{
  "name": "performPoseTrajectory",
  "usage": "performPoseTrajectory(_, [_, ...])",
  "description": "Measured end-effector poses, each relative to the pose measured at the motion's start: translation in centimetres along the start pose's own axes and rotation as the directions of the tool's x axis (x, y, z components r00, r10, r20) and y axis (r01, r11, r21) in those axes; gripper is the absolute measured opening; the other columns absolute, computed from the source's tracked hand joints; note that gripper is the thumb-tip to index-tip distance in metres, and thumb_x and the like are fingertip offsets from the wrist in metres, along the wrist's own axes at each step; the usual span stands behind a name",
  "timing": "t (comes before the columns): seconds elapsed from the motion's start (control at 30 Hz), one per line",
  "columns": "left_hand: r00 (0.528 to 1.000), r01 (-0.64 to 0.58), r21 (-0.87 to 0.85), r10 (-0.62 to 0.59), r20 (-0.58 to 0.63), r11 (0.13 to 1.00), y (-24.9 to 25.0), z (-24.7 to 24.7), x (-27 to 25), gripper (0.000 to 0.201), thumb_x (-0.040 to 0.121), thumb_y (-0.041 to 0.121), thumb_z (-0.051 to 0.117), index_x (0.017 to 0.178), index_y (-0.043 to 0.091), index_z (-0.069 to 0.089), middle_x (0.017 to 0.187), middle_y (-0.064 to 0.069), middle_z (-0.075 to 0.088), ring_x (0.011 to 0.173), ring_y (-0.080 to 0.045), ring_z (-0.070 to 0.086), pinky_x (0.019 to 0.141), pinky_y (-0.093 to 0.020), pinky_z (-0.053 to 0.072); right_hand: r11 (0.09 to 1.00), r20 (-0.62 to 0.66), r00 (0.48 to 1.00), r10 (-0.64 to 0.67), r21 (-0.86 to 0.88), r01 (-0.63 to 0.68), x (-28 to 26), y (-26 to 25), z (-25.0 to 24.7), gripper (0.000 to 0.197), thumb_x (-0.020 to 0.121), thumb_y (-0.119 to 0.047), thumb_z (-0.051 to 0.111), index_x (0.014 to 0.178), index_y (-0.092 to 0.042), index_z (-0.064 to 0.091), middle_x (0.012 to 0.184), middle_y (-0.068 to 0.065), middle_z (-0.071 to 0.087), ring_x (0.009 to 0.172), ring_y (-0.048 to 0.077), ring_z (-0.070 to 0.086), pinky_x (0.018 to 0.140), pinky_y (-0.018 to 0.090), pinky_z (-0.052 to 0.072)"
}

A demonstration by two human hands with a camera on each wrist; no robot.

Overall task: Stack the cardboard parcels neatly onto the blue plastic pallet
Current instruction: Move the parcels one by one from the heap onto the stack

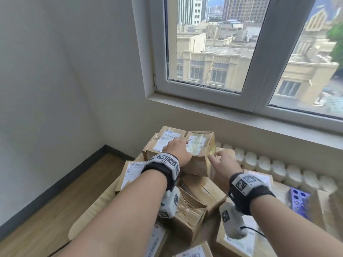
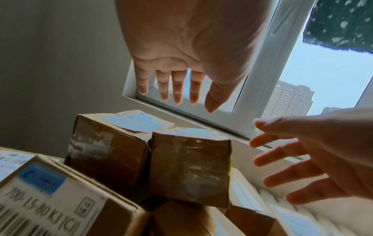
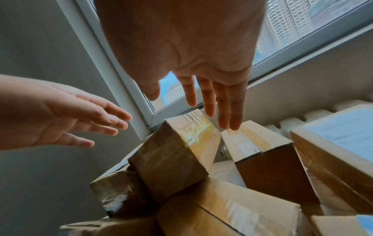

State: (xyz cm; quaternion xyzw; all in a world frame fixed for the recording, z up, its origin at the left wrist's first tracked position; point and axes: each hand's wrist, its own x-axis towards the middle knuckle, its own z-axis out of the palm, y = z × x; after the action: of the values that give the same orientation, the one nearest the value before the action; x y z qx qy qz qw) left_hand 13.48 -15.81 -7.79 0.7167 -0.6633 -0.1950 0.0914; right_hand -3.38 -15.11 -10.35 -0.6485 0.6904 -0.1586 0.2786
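Box label (image 2: 50,206) lower left of the left wrist view reads "700-15-80 K3 (C)". Top taped parcel (image 1: 196,153), dented brown, sits mid-frame on my pile; left hand (image 1: 177,152) and right hand (image 1: 225,165) spread, grasping nothing.

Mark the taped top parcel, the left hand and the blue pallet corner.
taped top parcel (image 1: 199,145), head view, on its glossy taped top face.
left hand (image 1: 177,152), head view, on the back of the hand.
blue pallet corner (image 1: 298,200), head view, on its perforated top surface.
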Motion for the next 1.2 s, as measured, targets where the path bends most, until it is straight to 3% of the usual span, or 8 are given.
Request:
performPoseTrajectory(0.33, [1.0, 0.0, 0.023, 0.0, 0.007, 1.0, -1.1, 2.7, 5.3, 0.047, 0.097, 0.035, 0.046, 0.141, 0.019, 0.042, 0.144, -0.006, 0.041, 0.134, -0.027, 0.038, 0.109, -0.045, 0.034, 0.892, 0.133, 0.977, 0.168, 0.401, -0.208, 4.2, 0.3, 2.9, 0.069, 0.097, -0.056, 0.04, 0.151, -0.014, 0.026, 0.15, 0.007, 0.042, 0.135, 0.03, 0.043, 0.107, 0.04, 0.035])
performPoseTrajectory(0.47, [0.998, 0.039, -0.021, -0.037, 0.058, 0.999, -2.2, 3.2, 6.2, 0.049, 0.094, 0.038, 0.05, 0.14, 0.022, 0.041, 0.142, -0.008, 0.044, 0.129, -0.029, 0.043, 0.105, -0.044, 0.039, 0.833, 0.141, 0.973, 0.181, 0.505, -0.228, 6.2, 1.3, 5.0, 0.118, 0.055, -0.095, 0.048, 0.146, -0.022, 0.031, 0.143, 0.001, 0.049, 0.126, 0.028, 0.051, 0.103, 0.052, 0.044])
performPoseTrajectory(0.6, [0.995, 0.051, -0.034, -0.048, 0.093, 0.998, -3.2, 3.7, 6.5, 0.051, 0.093, 0.041, 0.048, 0.14, 0.022, 0.041, 0.139, -0.006, 0.051, 0.126, -0.029, 0.047, 0.103, -0.045, 0.042, 0.811, 0.155, 0.962, 0.224, 0.518, -0.272, 5.9, -0.1, 5.0, 0.072, 0.089, -0.056, 0.055, 0.145, -0.017, 0.033, 0.138, 0.007, 0.051, 0.122, 0.031, 0.053, 0.1, 0.052, 0.047])
performPoseTrajectory(0.73, [0.995, 0.034, -0.036, -0.03, 0.098, 0.999, -3.7, 3.8, 6.3, 0.039, 0.094, 0.042, 0.045, 0.125, 0.019, 0.049, 0.125, -0.006, 0.059, 0.115, -0.029, 0.052, 0.098, -0.045, 0.045, 0.736, 0.146, 0.942, 0.302, 0.592, -0.328, 6.1, -0.1, 5.3, 0.085, 0.075, -0.057, 0.062, 0.144, -0.017, 0.033, 0.133, 0.009, 0.053, 0.114, 0.029, 0.055, 0.098, 0.054, 0.047])
performPoseTrajectory(0.8, [0.995, 0.037, -0.074, -0.029, 0.096, 0.997, -3.8, 3.6, 6.0, 0.034, 0.095, 0.044, 0.041, 0.116, 0.019, 0.051, 0.119, -0.006, 0.061, 0.109, -0.029, 0.053, 0.095, -0.044, 0.045, 0.7, 0.135, 0.926, 0.352, 0.62, -0.356, 5.7, 0.0, 5.0, 0.078, 0.081, -0.053, 0.059, 0.143, -0.013, 0.033, 0.128, 0.011, 0.053, 0.11, 0.029, 0.054, 0.095, 0.048, 0.047])
performPoseTrajectory(0.97, [0.997, 0.047, -0.146, -0.039, 0.06, 0.988, -3.4, 2.6, 4.7, 0.045, 0.098, 0.048, 0.032, 0.129, 0.019, 0.048, 0.127, -0.007, 0.059, 0.115, -0.029, 0.053, 0.098, -0.042, 0.044, 0.707, 0.122, 0.924, 0.364, 0.609, -0.359, 3.5, 0.2, 3.6, 0.068, 0.086, -0.053, 0.053, 0.137, -0.011, 0.039, 0.125, 0.012, 0.052, 0.106, 0.029, 0.053, 0.072, 0.037, 0.046])
performPoseTrajectory(1.03, [0.999, 0.024, -0.152, -0.019, 0.037, 0.988, -2.9, 2.1, 3.9, 0.045, 0.098, 0.047, 0.033, 0.13, 0.019, 0.047, 0.127, -0.007, 0.059, 0.115, -0.029, 0.054, 0.096, -0.041, 0.044, 0.713, 0.121, 0.926, 0.356, 0.606, -0.353, 2.3, -0.1, 3.1, 0.054, 0.085, -0.052, 0.054, 0.122, -0.014, 0.049, 0.125, 0.013, 0.052, 0.106, 0.03, 0.054, 0.079, 0.041, 0.048])
performPoseTrajectory(1.2, [0.999, -0.025, -0.164, 0.028, 0.021, 0.986, -1.8, 1.3, 1.8, 0.049, 0.098, 0.049, 0.035, 0.136, 0.018, 0.042, 0.134, -0.007, 0.054, 0.12, -0.029, 0.051, 0.098, -0.041, 0.043, 0.668, 0.118, 0.93, 0.348, 0.664, -0.335, 2.3, 2.8, 4.0, 0.094, 0.053, -0.069, 0.058, 0.132, -0.019, 0.045, 0.114, 0.009, 0.065, 0.102, 0.03, 0.064, 0.094, 0.054, 0.049])
